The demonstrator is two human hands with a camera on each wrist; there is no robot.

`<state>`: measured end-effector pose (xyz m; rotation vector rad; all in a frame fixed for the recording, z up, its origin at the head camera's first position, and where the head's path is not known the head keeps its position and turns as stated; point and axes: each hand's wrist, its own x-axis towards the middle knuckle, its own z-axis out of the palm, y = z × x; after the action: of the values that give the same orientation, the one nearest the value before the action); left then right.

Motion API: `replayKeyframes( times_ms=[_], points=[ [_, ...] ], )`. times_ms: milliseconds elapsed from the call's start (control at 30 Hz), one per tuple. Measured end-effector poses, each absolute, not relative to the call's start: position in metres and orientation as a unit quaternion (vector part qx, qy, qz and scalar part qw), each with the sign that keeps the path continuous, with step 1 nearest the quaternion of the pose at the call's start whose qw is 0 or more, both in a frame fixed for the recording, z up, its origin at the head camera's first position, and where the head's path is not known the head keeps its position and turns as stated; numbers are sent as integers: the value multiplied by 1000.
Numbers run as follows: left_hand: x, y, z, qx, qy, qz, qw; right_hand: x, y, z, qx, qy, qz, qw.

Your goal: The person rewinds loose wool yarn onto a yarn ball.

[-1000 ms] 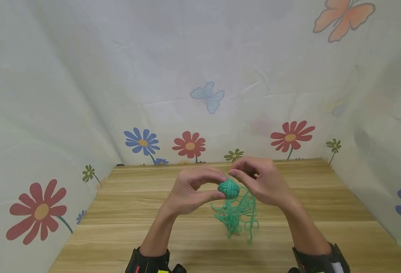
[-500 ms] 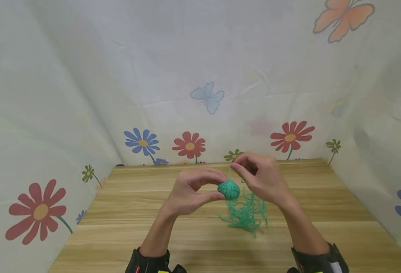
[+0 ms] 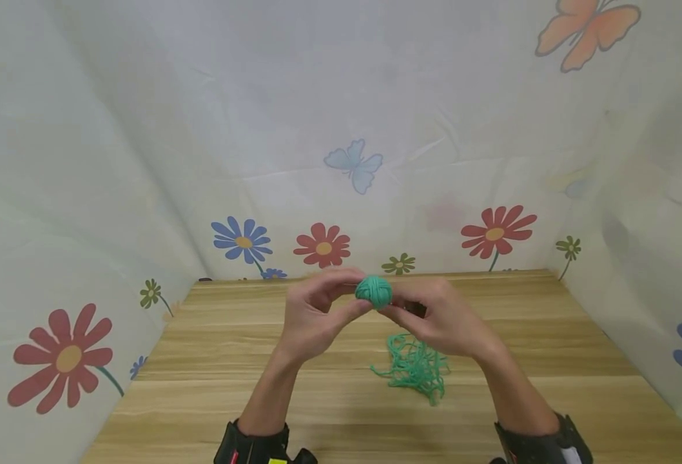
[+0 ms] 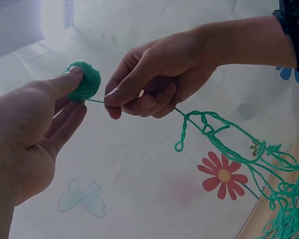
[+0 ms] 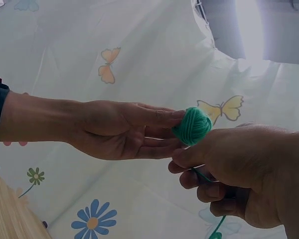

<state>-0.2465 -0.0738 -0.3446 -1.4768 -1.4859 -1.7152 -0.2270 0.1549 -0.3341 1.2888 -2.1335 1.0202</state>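
A small ball of green yarn [image 3: 374, 292] is held up over the table between the thumb and fingers of my left hand [image 3: 316, 316]. Just to its right, my right hand [image 3: 442, 316] pinches the strand that runs from the ball, as the left wrist view shows with the strand [image 4: 94, 101] stretched taut between the hands. Past the right hand, the yarn trails down to a loose tangle of green yarn [image 3: 415, 367] below. In the right wrist view, the strand passes under the curled right fingers [image 5: 204, 191].
The wooden table [image 3: 219, 386] meets a pale cloth backdrop [image 3: 294, 96] printed with flowers and butterflies, which rises at the back and both sides. Dark bands [image 3: 254, 444] circle both wrists.
The left hand has raised the ball and turned it slightly leftward. The right hand has come down from above the ball to its right side. The tangle has shifted and settled lower.
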Motion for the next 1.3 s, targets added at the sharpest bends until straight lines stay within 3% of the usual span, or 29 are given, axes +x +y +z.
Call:
replayKeyframes(
  times_ms=[500, 900, 1300],
  points=[
    [-250, -72, -348, -516, -553, -602, 254, -204, 152, -320, 575, -691, 385, 210],
    [-246, -71, -345, -550, -565, -584, 193, -200, 156, -311, 536, -682, 419, 268],
    [-242, -70, -342, -568, -566, -581, 139, -207, 160, -318, 501, -700, 416, 292]
  ],
)
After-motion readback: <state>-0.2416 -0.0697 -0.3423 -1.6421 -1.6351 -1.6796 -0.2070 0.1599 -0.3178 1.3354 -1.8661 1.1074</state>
